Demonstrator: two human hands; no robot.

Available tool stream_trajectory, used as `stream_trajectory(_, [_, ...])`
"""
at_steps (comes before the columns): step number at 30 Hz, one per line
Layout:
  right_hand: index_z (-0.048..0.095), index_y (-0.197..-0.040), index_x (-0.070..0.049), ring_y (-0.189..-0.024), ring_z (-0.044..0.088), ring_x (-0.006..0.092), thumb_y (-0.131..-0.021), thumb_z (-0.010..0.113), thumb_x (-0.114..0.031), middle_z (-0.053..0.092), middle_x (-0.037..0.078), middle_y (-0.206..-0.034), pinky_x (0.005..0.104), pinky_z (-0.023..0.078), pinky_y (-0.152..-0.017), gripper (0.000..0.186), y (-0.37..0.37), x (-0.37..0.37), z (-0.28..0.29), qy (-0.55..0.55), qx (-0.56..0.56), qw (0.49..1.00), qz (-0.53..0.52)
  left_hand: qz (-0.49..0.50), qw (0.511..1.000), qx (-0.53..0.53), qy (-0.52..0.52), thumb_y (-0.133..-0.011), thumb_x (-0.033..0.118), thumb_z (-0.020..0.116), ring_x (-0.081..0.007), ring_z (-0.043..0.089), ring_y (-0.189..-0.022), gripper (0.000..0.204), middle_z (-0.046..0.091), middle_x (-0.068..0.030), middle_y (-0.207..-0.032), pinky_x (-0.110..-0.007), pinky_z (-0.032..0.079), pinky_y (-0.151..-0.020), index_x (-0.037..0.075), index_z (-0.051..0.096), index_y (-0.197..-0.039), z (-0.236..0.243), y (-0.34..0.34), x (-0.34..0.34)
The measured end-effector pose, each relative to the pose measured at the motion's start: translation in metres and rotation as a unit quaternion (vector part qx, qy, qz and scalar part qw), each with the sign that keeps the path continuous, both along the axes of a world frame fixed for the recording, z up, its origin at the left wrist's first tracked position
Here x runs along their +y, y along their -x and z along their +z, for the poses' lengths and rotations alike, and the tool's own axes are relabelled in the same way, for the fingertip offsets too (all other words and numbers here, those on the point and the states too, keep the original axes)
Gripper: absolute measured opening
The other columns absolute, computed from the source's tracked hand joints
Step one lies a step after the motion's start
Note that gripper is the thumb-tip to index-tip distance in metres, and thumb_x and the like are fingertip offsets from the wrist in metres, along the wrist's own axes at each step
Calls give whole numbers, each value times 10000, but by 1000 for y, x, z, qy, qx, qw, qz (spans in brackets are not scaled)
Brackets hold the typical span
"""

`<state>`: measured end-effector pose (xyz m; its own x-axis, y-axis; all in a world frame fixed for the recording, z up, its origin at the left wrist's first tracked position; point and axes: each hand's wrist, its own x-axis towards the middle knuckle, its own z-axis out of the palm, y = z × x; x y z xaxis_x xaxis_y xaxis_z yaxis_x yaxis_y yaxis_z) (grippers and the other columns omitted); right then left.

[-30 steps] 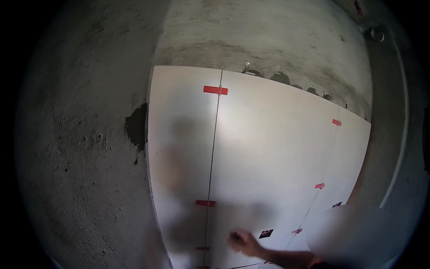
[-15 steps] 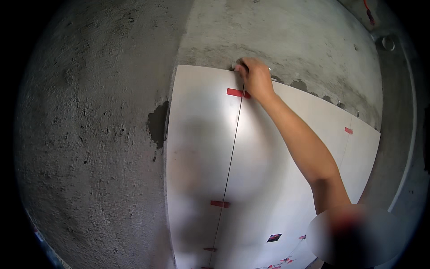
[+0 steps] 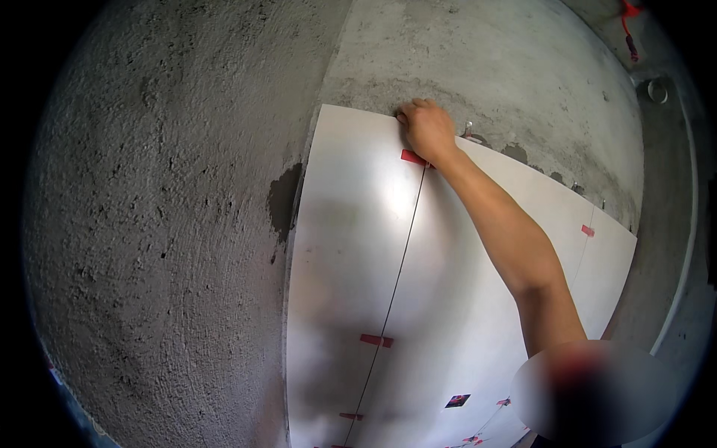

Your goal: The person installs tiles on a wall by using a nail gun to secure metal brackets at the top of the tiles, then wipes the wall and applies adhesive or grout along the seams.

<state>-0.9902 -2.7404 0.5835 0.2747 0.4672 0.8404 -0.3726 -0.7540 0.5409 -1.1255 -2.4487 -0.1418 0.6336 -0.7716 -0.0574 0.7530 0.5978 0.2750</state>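
Observation:
My right hand (image 3: pixel 429 128) reaches up to the top edge of a large pale glossy tile panel (image 3: pixel 358 216). Its fingers are curled at that edge, just above a strip of red tape (image 3: pixel 412 157) and partly over the seam between two tiles. Whatever is inside the fingers, if anything, is hidden behind the hand. The thin dark seam (image 3: pixel 403 257) runs down the panel from beneath the wrist, crossed lower down by another red tape strip (image 3: pixel 376 340). My left hand is outside the picture.
Rough grey plaster (image 3: pixel 164 224) covers the left wall, with a dark damp patch (image 3: pixel 284 201) beside the tile. Smoother cement (image 3: pixel 493 60) rises above. A small metal piece (image 3: pixel 468 128) sticks up behind the tile edge. An orange-red cord (image 3: pixel 629 30) hangs at upper right.
The view has shifted, so the tiles appear farther right. Against them, my right hand has moved slightly left along the top edge, uncovering the small metal piece to its right.

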Motion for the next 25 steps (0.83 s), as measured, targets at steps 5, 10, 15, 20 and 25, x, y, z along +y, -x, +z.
stream_trajectory(5, [643, -857, -49, -919, 567, 301, -838, 576, -166, 630, 110, -917, 427, 469, -773, 136, -4, -8, 6, 4, 18, 1000, -15, 9, 999, 6, -38, -836, 15, 537, -86, 568, -720, 345, 633, -60, -990, -160, 439, -551, 77, 524, -1175, 9, 0, -4])
stream_trajectory(10, [630, -864, -41, -933, 559, 314, -848, 564, -163, 626, 115, -926, 438, 460, -781, 139, -5, -9, 12, 5, 54, 999, -7, -26, 999, -3, -48, -848, 21, 525, -95, 575, -725, 334, 634, -62, -989, -160, 456, -568, 68, 520, -1178, -6, -2, -13])
stream_trajectory(15, [623, -909, -39, -951, 547, 336, -842, 600, -169, 617, 129, -955, 444, 451, -802, 148, -1, -10, 5, -23, 58, 998, 25, -10, 994, 34, -104, -828, 9, 529, -116, 504, -625, 197, 579, -54, -834, -196, 388, -519, 52, 539, -1020, 31, 5, -12])
stream_trajectory(20, [614, -960, -34, -963, 543, 349, -805, 659, -146, 607, 153, -961, 444, 448, -830, 197, 18, -8, 4, -31, 75, 994, 75, 33, 983, 91, -157, -815, 3, 534, -131, 451, -547, 89, 535, -44, -707, -224, 334, -478, 43, 553, -893, 96, 16, -19])
stream_trajectory(25, [602, -1005, -9, -976, 532, 377, -785, 653, -97, 590, 177, -993, 477, 423, -882, 243, 47, 35, -50, 55, 28, 988, 141, -22, 978, 40, -203, -829, 48, 583, -125, 486, -572, 96, 576, -49, -749, -217, 357, -474, 55, 555, -921, 52, 6, -29])
